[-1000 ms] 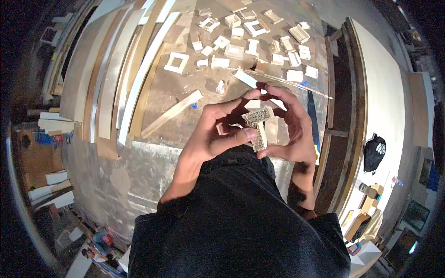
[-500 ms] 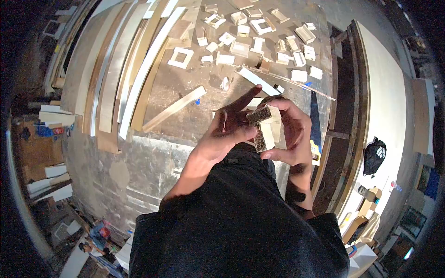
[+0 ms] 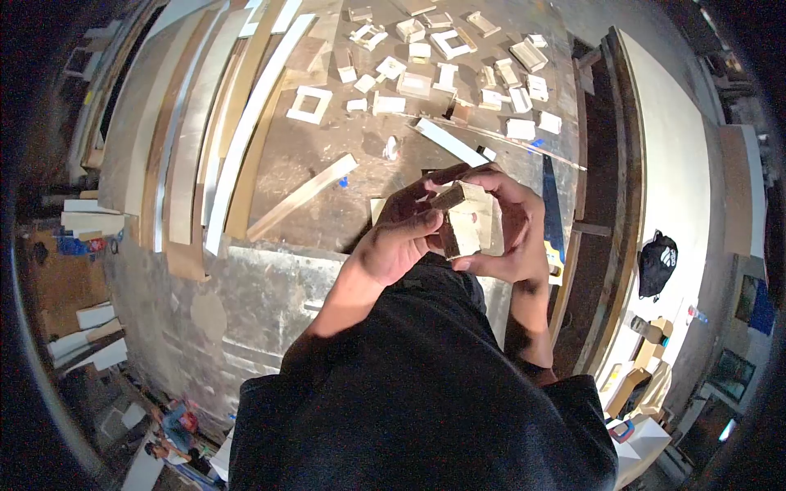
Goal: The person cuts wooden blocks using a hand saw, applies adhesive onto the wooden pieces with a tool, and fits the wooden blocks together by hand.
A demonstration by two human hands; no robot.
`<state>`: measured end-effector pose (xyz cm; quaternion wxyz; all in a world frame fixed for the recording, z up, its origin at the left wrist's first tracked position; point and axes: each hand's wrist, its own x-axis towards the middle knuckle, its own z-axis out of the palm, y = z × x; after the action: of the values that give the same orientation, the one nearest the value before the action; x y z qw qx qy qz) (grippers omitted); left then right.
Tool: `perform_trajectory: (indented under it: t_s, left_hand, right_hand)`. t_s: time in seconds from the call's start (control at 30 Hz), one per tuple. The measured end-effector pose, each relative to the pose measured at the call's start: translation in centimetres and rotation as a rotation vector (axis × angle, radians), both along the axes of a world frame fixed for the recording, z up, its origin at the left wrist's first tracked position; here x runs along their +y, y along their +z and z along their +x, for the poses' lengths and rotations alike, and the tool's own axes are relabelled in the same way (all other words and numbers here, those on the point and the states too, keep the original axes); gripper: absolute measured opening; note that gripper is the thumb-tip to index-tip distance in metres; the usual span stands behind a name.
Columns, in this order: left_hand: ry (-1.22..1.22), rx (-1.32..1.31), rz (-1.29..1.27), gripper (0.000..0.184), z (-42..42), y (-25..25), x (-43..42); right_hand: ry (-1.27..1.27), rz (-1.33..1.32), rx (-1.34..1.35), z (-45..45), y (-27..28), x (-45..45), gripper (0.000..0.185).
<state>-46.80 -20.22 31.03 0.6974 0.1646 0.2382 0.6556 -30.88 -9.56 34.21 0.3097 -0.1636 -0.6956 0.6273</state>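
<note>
Both grips clamped on one small wooden piece above the worktop's near edge

At the left edge of the worktop (image 3: pixel 278 176), long wooden strips (image 3: pixel 184 123) run lengthwise, their far ends cut off by the view. Right of them a loose stick (image 3: pixel 303 196) lies at a slant. The left hand (image 3: pixel 401 241) has its thumb against the left side of the wooden piece (image 3: pixel 473 229); its other fingers are shadowed and mostly hidden behind. The piece sits between the two grips, tilted; whether it is one block or several joined parts is hard to tell. The right hand (image 3: pixel 521 229) closes on its right side, fingers curled over the far side, thumb underneath at the near corner. Beyond, small wooden parts (image 3: pixel 414 85) scatter toward the far edge. Near the right edge lies a saw (image 3: pixel 553 200), partly hidden by the right hand.
</note>
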Motion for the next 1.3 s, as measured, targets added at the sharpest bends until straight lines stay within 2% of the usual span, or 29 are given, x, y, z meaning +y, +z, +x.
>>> perform_trajectory:
  t_s: [0.13,0.2,0.23,0.27,0.33,0.37,0.4,0.5,0.6,0.63,0.67,0.73,0.77,0.8,0.87,0.93,1.03,1.07,1.17,1.2,1.3]
  left_hand:
    - [0.020,-0.028,-0.019,0.077,-0.2,-2.0,-0.3]
    - [0.219,-0.080,0.034,0.057,-0.1,-2.6,-0.1]
    - [0.211,-0.081,0.036,0.057,-0.4,-2.6,-0.2]
    - [0.254,0.047,0.041,0.062,-0.9,-2.6,-0.4]
    - [0.340,0.306,0.054,0.074,-2.2,-2.6,-0.8]
    - [0.395,0.375,0.039,0.071,-2.6,-2.6,-0.9]
    - [0.390,0.373,0.041,0.071,-3.0,-3.2,-1.2]
    - [0.449,0.434,-0.024,0.049,-3.7,-4.3,-1.7]
    - [0.409,0.514,-0.027,0.048,-4.5,-6.3,-2.0]
    - [0.400,0.519,-0.030,0.048,-4.7,-6.9,-2.1]
    - [0.399,0.517,-0.033,0.048,-5.0,-7.7,-2.3]
    - [0.314,0.473,-0.145,0.049,-5.9,-9.9,-2.7]
    - [0.242,0.469,-0.192,0.058,-6.5,-11.3,-3.2]
    - [0.243,0.467,-0.201,0.058,-6.8,-12.4,-3.6]
    - [0.161,0.519,-0.230,0.067,-7.7,-14.3,-4.4]
    - [0.094,0.556,-0.333,0.071,-9.5,-16.1,-5.6]
    - [-0.046,0.730,-0.400,0.064,-12.4,-17.3,-7.7]
    - [-0.057,0.732,-0.403,0.064,-13.5,-17.5,-8.2]
    - [-0.046,0.775,-0.452,0.052,-16.3,-17.0,-9.4]
    - [-0.053,0.779,-0.451,0.052,-17.1,-16.9,-9.6]
    - [-0.080,0.860,-0.466,0.046,-20.1,-16.3,-10.1]
  right_hand:
    - [0.067,-0.058,0.027,-0.9,-0.5,-0.2,0.083]
    - [-0.016,-0.138,0.048,-1.6,-0.4,-0.6,0.090]
    - [-0.032,-0.104,0.019,-1.7,-0.3,-0.3,0.103]
    - [-0.041,-0.102,0.019,-1.6,-0.6,0.0,0.103]
    - [-0.034,-0.061,-0.074,-1.1,-1.8,0.7,0.098]
    - [-0.012,-0.007,-0.138,-0.9,-2.2,1.1,0.082]
    - [-0.016,-0.006,-0.140,-1.1,-2.6,0.9,0.082]
    - [-0.041,-0.097,-0.220,-2.1,-3.8,0.1,0.056]
    - [-0.089,-0.204,-0.323,-3.6,-5.5,-0.9,0.048]
    - [-0.110,-0.206,-0.281,-4.3,-6.2,-1.3,0.039]
    - [-0.110,-0.208,-0.285,-4.5,-7.0,-1.3,0.039]
    - [-0.060,-0.163,-0.499,-4.8,-8.6,-1.3,0.042]
    - [-0.085,-0.228,-0.552,-5.2,-9.1,-1.6,0.042]
    - [-0.080,-0.234,-0.555,-5.3,-10.6,-2.0,0.042]
    - [-0.255,-0.200,-0.522,-5.0,-15.4,-2.8,0.040]
    - [-0.280,-0.189,-0.560,-5.0,-19.9,-3.3,0.037]
    - [-0.446,0.017,-0.656,-5.7,-25.4,-4.4,0.039]
    - [-0.453,0.009,-0.658,-6.2,-26.8,-4.6,0.039]
    - [-0.572,0.271,-0.855,-8.4,-29.2,-5.0,0.038]
    - [-0.578,0.266,-0.855,-9.0,-29.6,-5.2,0.038]
    - [-0.652,0.478,-0.896,-10.4,-31.0,-5.9,0.046]
